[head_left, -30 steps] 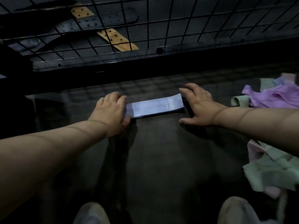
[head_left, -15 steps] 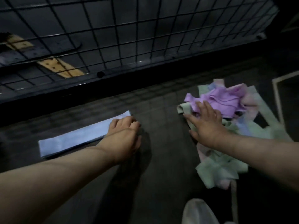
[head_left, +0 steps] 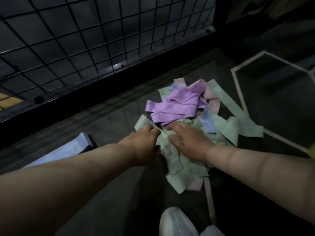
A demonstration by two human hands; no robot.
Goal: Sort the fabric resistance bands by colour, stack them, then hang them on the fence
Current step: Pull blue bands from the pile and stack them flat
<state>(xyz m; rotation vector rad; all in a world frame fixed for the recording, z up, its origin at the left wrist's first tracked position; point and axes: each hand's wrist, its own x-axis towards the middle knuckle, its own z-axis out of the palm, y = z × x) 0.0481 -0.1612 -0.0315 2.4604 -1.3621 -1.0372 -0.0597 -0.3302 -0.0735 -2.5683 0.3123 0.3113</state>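
Where left hand [head_left: 144, 140] grips bands [head_left: 144, 123], right hand [head_left: 187, 139] rests.

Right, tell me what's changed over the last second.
Both hands let go of the blue band and moved right to the mixed pile; the left hand now pinches a green band, the right hand rests on the pile. The blue band stays flat on the floor.

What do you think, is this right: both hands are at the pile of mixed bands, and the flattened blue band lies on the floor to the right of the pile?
No. The head view shows the left hand and right hand at the pile of mixed bands, but the flattened blue band lies on the floor to the left of the pile, not the right.
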